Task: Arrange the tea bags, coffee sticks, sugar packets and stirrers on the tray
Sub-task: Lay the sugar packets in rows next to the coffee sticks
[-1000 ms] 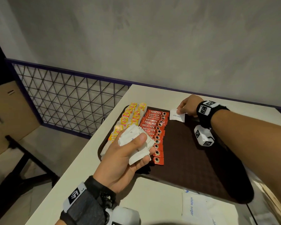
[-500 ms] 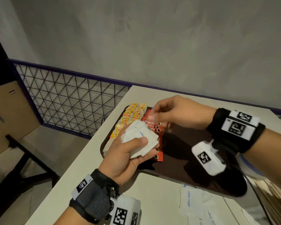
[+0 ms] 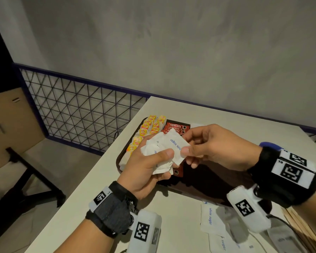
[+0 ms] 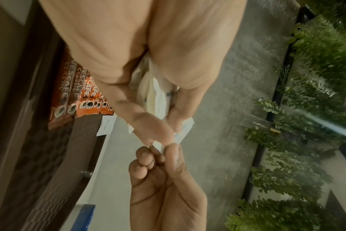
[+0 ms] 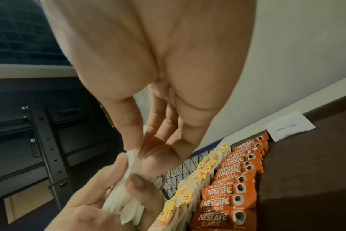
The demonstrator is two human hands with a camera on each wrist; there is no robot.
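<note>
So far: yellow-tagged tea bags (image 3: 147, 130) and red Nescafe coffee sticks (image 5: 230, 186) rowed on brown textured tray (image 3: 211, 177). One white sugar packet (image 5: 289, 127) laid at tray's far edge. Left hand (image 3: 144, 168) clutching white sugar-packet bundle (image 3: 160, 152) above tray; right hand (image 3: 214, 147) pinching top packet's corner. Loose packets (image 3: 211, 220) on table; stirrers not identified.

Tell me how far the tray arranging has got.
Done: tea bags and coffee sticks lie in rows on the tray, with one sugar packet beyond them. In hand: left hand grips a sugar stack; right hand pinches its top packet. Left: loose packets on the table, plus stirrers.
</note>
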